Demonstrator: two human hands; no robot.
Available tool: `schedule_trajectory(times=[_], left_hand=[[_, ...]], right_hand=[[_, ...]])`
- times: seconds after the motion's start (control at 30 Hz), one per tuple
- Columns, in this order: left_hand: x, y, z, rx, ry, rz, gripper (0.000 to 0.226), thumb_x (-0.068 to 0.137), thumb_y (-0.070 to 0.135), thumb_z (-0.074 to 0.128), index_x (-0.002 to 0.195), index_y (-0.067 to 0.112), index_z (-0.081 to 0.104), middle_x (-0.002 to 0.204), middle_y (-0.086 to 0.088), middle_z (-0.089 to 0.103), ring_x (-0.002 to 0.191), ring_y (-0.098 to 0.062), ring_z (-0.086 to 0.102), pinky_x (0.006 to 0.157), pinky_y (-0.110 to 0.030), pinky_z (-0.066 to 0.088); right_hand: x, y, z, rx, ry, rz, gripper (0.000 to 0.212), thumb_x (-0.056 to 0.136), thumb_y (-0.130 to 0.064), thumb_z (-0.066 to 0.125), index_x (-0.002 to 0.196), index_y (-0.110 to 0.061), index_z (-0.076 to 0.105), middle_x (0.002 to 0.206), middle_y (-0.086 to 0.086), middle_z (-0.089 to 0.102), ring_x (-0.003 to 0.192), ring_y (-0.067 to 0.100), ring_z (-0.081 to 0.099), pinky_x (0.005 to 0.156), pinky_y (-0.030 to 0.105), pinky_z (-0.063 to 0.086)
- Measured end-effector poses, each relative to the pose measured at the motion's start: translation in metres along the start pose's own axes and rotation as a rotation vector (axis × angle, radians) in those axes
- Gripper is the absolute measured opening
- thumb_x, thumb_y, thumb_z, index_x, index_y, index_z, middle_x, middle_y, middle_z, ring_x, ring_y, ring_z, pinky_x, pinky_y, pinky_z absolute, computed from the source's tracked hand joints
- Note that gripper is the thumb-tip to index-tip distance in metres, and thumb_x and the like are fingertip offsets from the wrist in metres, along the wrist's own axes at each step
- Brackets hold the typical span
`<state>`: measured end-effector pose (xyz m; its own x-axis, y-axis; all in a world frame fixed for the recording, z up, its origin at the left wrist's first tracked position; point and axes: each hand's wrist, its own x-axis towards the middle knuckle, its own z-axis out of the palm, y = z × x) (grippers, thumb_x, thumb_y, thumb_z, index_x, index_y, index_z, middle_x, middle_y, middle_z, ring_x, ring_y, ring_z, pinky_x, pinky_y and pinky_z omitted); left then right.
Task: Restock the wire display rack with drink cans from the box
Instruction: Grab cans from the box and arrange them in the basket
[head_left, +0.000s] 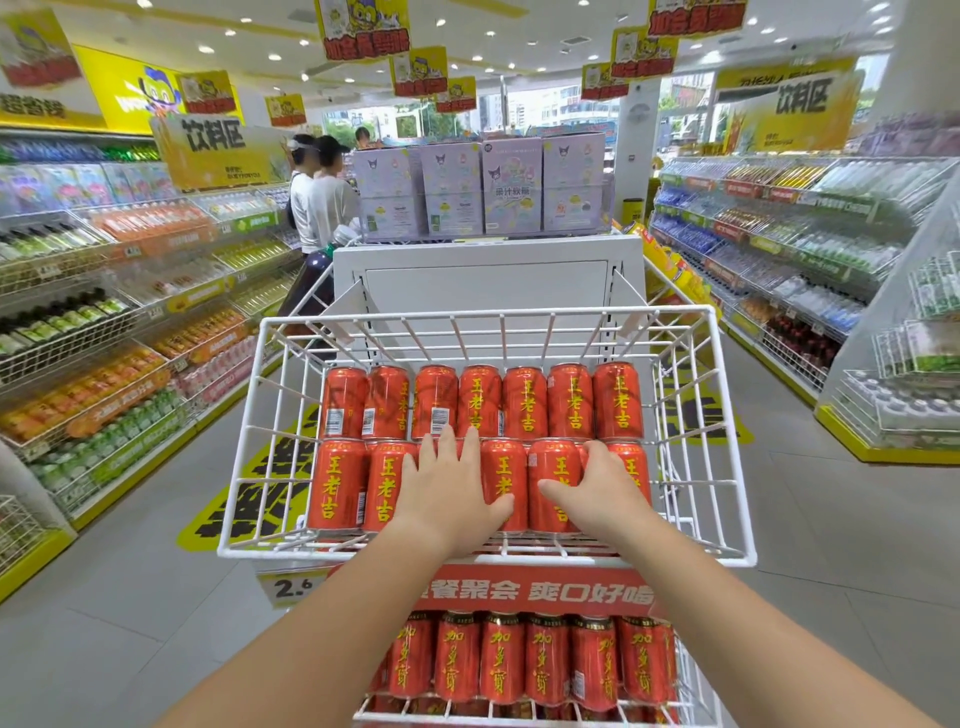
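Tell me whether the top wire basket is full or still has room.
Still has room: the basket holds two rows of red cans, with bare wire behind them and along the left side.

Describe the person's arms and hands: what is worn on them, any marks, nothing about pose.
Both arms are bare from the bottom of the picture up to the hands; no sleeve shows. The left hand and right hand wear no gloves. No watch, bracelet or ring can be seen on the sides that face the camera. Nothing is written or marked on them. Nails are too blurred to judge.
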<state>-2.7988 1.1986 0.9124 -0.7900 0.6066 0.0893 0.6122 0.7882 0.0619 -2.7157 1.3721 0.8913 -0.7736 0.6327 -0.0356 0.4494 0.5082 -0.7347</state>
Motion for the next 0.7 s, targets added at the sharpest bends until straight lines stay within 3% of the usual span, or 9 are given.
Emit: schedule_trajectory(times=[0.1, 0.2, 0.27, 0.43, 0.7], left_hand=[[-0.019, -0.007, -0.002, -0.030, 0.001, -0.010, 0.100, 0.090, 0.075, 0.039, 0.163, 0.020, -0.001, 0.171, -0.012, 0.001, 0.157, -0.036, 0.001, 0.126, -0.056, 0.010], [-0.044, -0.016, -0.002, -0.027, 0.021, -0.009, 0.103, 0.087, 0.077, 0.040, 0.163, 0.020, 0.001, 0.171, -0.012, 0.002, 0.156, -0.036, 0.004, 0.125, -0.056, 0.011], [-0.065, -0.022, -0.004, -0.002, 0.026, 0.011, 0.100, 0.088, 0.077, 0.037, 0.163, 0.021, 0.002, 0.171, -0.011, 0.002, 0.157, -0.035, 0.003, 0.125, -0.056, 0.010], [-0.131, -0.049, -0.009, 0.091, 0.072, 0.083, 0.098, 0.089, 0.078, 0.033, 0.163, 0.022, 0.003, 0.170, -0.012, 0.004, 0.156, -0.035, 0.002, 0.124, -0.058, 0.009], [-0.258, -0.112, 0.011, 0.154, 0.069, 0.075, 0.104, 0.081, 0.080, 0.027, 0.163, 0.018, 0.007, 0.169, -0.015, 0.007, 0.155, -0.038, 0.004, 0.122, -0.059, 0.015]], right_hand=[[-0.017, -0.007, -0.003, -0.051, 0.015, -0.026, 0.091, 0.073, -0.061, 0.068, 0.148, -0.019, 0.035, 0.143, 0.005, 0.046, 0.130, 0.028, 0.049, 0.106, 0.049, 0.046], [-0.040, -0.012, -0.007, -0.072, 0.018, -0.063, 0.086, 0.077, -0.063, 0.064, 0.145, -0.018, 0.037, 0.143, 0.005, 0.046, 0.130, 0.029, 0.048, 0.107, 0.047, 0.044], [-0.063, -0.015, -0.007, -0.213, 0.041, -0.120, 0.087, 0.081, -0.069, 0.055, 0.148, -0.018, 0.035, 0.148, 0.007, 0.044, 0.135, 0.030, 0.043, 0.110, 0.048, 0.040], [-0.135, -0.020, 0.010, -0.624, 0.120, -0.287, 0.093, 0.088, -0.076, 0.035, 0.159, -0.019, 0.017, 0.166, 0.010, 0.016, 0.153, 0.031, 0.012, 0.123, 0.053, 0.014], [-0.260, -0.028, 0.059, -0.765, 0.110, -0.312, 0.093, 0.089, -0.075, 0.033, 0.160, -0.019, 0.014, 0.167, 0.011, 0.013, 0.154, 0.032, 0.009, 0.123, 0.054, 0.013]])
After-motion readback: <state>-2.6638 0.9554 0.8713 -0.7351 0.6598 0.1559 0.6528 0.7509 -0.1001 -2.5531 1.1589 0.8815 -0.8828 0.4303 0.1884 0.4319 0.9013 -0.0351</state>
